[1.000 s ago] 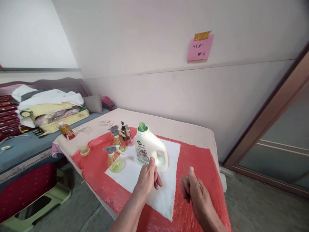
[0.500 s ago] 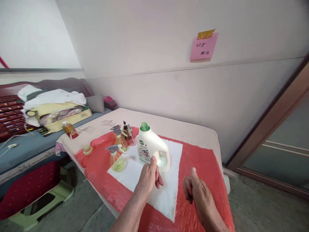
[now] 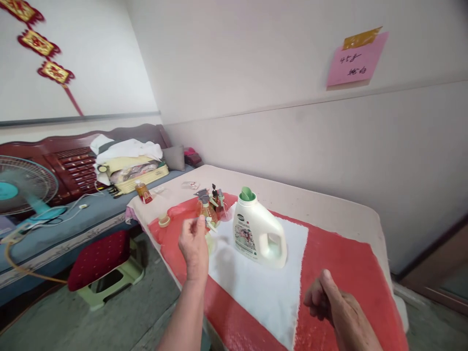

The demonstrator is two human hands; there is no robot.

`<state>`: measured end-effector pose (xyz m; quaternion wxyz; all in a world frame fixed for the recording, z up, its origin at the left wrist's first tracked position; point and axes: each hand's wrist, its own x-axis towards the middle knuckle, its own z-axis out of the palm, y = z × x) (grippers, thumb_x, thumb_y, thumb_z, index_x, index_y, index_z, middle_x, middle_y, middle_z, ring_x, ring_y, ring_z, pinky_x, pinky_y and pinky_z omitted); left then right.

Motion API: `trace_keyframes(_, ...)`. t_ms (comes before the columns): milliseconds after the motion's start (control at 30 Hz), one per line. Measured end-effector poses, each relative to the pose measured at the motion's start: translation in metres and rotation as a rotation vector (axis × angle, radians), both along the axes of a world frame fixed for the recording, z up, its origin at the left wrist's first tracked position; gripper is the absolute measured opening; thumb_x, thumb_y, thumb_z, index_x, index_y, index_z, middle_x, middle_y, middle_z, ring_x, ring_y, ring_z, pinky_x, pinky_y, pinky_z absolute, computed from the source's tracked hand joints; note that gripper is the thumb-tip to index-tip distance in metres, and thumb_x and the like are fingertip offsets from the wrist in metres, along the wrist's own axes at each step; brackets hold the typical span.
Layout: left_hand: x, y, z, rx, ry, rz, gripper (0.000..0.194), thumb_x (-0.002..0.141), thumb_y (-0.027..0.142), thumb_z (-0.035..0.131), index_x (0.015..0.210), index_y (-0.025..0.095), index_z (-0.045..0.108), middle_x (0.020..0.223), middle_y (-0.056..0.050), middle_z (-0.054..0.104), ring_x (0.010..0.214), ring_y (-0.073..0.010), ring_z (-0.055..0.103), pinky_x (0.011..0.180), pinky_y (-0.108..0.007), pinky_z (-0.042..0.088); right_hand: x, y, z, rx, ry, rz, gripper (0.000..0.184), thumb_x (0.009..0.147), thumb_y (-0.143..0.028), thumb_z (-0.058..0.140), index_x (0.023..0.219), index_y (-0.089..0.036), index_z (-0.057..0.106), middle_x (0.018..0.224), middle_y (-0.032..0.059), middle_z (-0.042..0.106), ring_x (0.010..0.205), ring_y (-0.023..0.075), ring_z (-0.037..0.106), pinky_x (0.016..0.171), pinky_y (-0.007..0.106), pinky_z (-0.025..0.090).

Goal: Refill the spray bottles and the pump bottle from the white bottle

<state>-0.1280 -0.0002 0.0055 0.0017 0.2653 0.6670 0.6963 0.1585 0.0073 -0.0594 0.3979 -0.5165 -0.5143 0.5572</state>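
My left hand [image 3: 193, 243] is raised over the table's near left edge, seen from the back, fingers loosely apart. It is right in front of a small spray bottle [image 3: 211, 233] of greenish liquid, mostly hidden behind it; I cannot tell if they touch. Two more spray bottles [image 3: 204, 204] stand just beyond. A white detergent jug [image 3: 260, 235] with a green cap stands upright on a white cloth [image 3: 263, 282]. My right hand [image 3: 331, 300] hovers low at the right over the red sheet [image 3: 343, 258], curled into a loose fist with the thumb up, holding nothing.
A tape roll [image 3: 164, 220] and a small amber bottle [image 3: 144, 192] lie at the table's left end. A red stool [image 3: 98, 253] on a green one stands below. A fan [image 3: 22, 187] and a loaded bed [image 3: 127, 163] are at the left. A pink note [image 3: 356, 61] hangs on the wall.
The view has swung left. My left hand moved from beside the jug over to the near spray bottle and loosened. My right hand dropped lower right, still curled.
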Motion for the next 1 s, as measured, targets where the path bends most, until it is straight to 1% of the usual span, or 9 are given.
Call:
trace_keyframes(100, -0.026, 0.006, -0.013, 0.046, -0.149, 0.124, 0.020, 0.077, 0.030, 0.067, 0.089, 0.022, 0.053, 0.088, 0.000, 0.059, 0.081, -0.0159, 0.059, 0.078, -0.028, 0.044, -0.001, -0.002, 0.001, -0.007, -0.026, 0.011, 0.068, 0.082, -0.080, 0.035, 0.056, -0.019, 0.048, 0.061, 0.0034, 0.053, 0.060, 0.0165, 0.043, 0.061, 0.030, 0.033)
trace_keyframes(267, -0.042, 0.018, -0.042, -0.109, -0.284, 0.098, 0.054, 0.054, 0.008, 0.081, 0.100, 0.021, 0.055, 0.103, -0.005, 0.058, 0.093, -0.0214, 0.060, 0.084, -0.036, 0.044, -0.004, -0.003, 0.008, -0.009, -0.038, 0.028, 0.068, 0.081, -0.081, 0.036, 0.055, -0.020, 0.049, 0.061, 0.0043, 0.052, 0.061, 0.0176, 0.042, 0.062, 0.031, 0.034)
trace_keyframes(367, -0.042, 0.024, -0.053, -0.175, -0.293, 0.028, 0.031, 0.072, 0.021, 0.076, 0.099, 0.017, 0.060, 0.099, -0.004, 0.060, 0.087, -0.0191, 0.060, 0.081, -0.038, 0.047, -0.006, -0.002, 0.010, -0.018, -0.028, 0.042, 0.068, 0.080, -0.082, 0.036, 0.056, -0.020, 0.049, 0.061, 0.0043, 0.052, 0.061, 0.0178, 0.043, 0.062, 0.032, 0.035)
trace_keyframes(500, -0.039, 0.025, -0.049, -0.168, -0.280, -0.080, 0.015, 0.076, 0.026, 0.072, 0.081, 0.016, 0.062, 0.077, 0.000, 0.062, 0.076, -0.0181, 0.060, 0.074, -0.033, 0.047, -0.005, -0.003, 0.008, -0.042, -0.050, 0.047, 0.069, 0.080, -0.082, 0.038, 0.055, -0.019, 0.051, 0.059, 0.0041, 0.052, 0.061, 0.0175, 0.043, 0.063, 0.031, 0.034)
trace_keyframes(633, -0.023, 0.014, -0.025, -0.078, -0.264, -0.173, 0.022, 0.069, 0.030, 0.074, 0.086, 0.019, 0.065, 0.080, -0.002, 0.068, 0.082, -0.0208, 0.063, 0.073, -0.029, 0.044, -0.008, -0.005, 0.002, -0.068, -0.018, 0.101, 0.066, 0.081, -0.079, 0.044, 0.058, -0.018, 0.055, 0.061, 0.0048, 0.056, 0.062, 0.0167, 0.045, 0.063, 0.030, 0.036)
trace_keyframes(733, 0.009, 0.001, -0.004, -0.006, -0.301, -0.423, 0.029, 0.069, 0.037, 0.073, 0.092, 0.020, 0.070, 0.089, -0.005, 0.072, 0.083, -0.0213, 0.065, 0.077, -0.031, 0.046, -0.013, -0.007, -0.005, -0.145, 0.182, 0.124, 0.057, 0.079, -0.075, 0.054, 0.073, -0.019, 0.064, 0.082, 0.0073, 0.065, 0.077, 0.0197, 0.057, 0.071, 0.030, 0.045)
trace_keyframes(800, 0.038, -0.007, 0.006, 0.053, -0.485, -0.851, 0.028, 0.064, 0.035, 0.077, 0.084, 0.016, 0.071, 0.087, -0.009, 0.072, 0.082, -0.0249, 0.066, 0.079, -0.035, 0.047, -0.017, -0.010, -0.009, -0.228, 0.441, 0.180, 0.056, 0.076, -0.076, 0.056, 0.095, -0.025, 0.067, 0.113, 0.0075, 0.065, 0.100, 0.0245, 0.060, 0.082, 0.034, 0.049)
trace_keyframes(867, 0.065, -0.013, 0.011, 0.028, -0.577, -1.132, 0.027, 0.063, 0.032, 0.080, 0.083, 0.016, 0.072, 0.088, -0.011, 0.072, 0.086, -0.0263, 0.066, 0.081, -0.035, 0.047, -0.020, -0.015, -0.008, -0.342, 0.651, 0.303, 0.060, 0.078, -0.077, 0.053, 0.113, -0.030, 0.063, 0.129, 0.0070, 0.058, 0.110, 0.0273, 0.059, 0.086, 0.039, 0.051)
trace_keyframes(1000, 0.094, -0.020, 0.013, 0.057, -0.664, -1.339, 0.030, 0.066, 0.032, 0.079, 0.091, 0.017, 0.071, 0.095, -0.012, 0.072, 0.088, -0.0259, 0.065, 0.081, -0.036, 0.046, -0.028, -0.029, 0.002, -0.576, 0.673, 0.358, 0.063, 0.077, -0.075, 0.057, 0.112, -0.024, 0.064, 0.103, 0.0123, 0.068, 0.085, 0.0248, 0.067, 0.062, 0.030, 0.052)
